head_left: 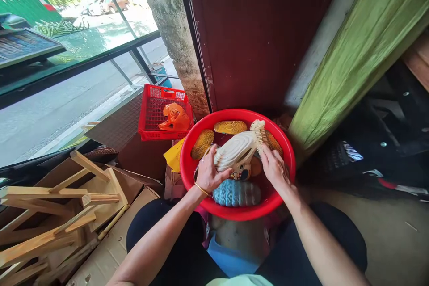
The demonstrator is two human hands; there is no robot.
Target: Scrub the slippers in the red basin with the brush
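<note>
Over a red basin [288,152], my left hand [212,170] grips a white-soled shoe [234,148] by its heel end, the sole turned up. In my right hand [275,167] is a scrub brush [258,132] with pale bristles, at the toe end of that sole. Below the shoe lies a blue-grey wavy sole [236,193] in the basin. Yellow soles, one at the back [230,127] and one at the left [202,144], rest along the inner wall. Another yellowish sole [274,144] is partly hidden behind my right hand.
A red plastic crate [144,118] holding an orange plastic bag [174,117] stands behind the basin to the left. Wooden stools or frames [63,201] lie piled on cardboard [110,237] at left. A green curtain [358,62] hangs at right beside a dark red door [254,35].
</note>
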